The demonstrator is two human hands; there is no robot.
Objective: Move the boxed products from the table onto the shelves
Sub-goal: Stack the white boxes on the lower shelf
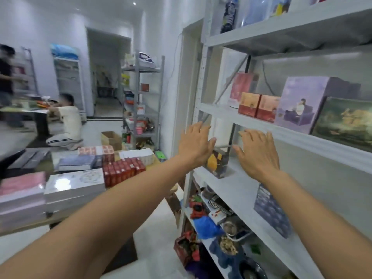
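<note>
- Two bare arms are reaching toward the white shelving unit (pixel 205 77) on the right, one grip on each side of one small dark box (pixel 218 163) with an orange picture.
- The left grip (pixel 194 144) is hovering flat and spread, fingers straight and holding nothing. Its thumb is lying at the box's upper left corner, and I cannot tell whether it is touching.
- The right grip (pixel 257 156) is also spreading wide with straight fingers, just beside the box's right side and holding nothing.
- The dark box is standing upright near the left end of the middle shelf (pixel 237 190). One blue patterned box (pixel 271 210) is standing on the same board, well apart from it.
- The upper shelf (pixel 302 137) is carrying five boxes:
  - one pink box (pixel 240 89)
  - two red-orange boxes (pixel 258 106) touching side by side
  - one lavender box (pixel 298 103)
  - one green landscape box (pixel 344 121)
- The counter (pixel 20 230) on the left is bearing more boxed products:
  - a stack of white flat boxes (pixel 74 184)
  - one pink flat box (pixel 22 184)
  - one blue flat box (pixel 76 162)
  - a block of small red boxes (pixel 122 170), too blurred for counting
- One open cardboard carton (pixel 110 138) is sitting on the floor beyond the counter, its contents hidden.
- Two other people are showing in the background, one standing (pixel 6 77) and one kneeling (pixel 68 121).
</note>
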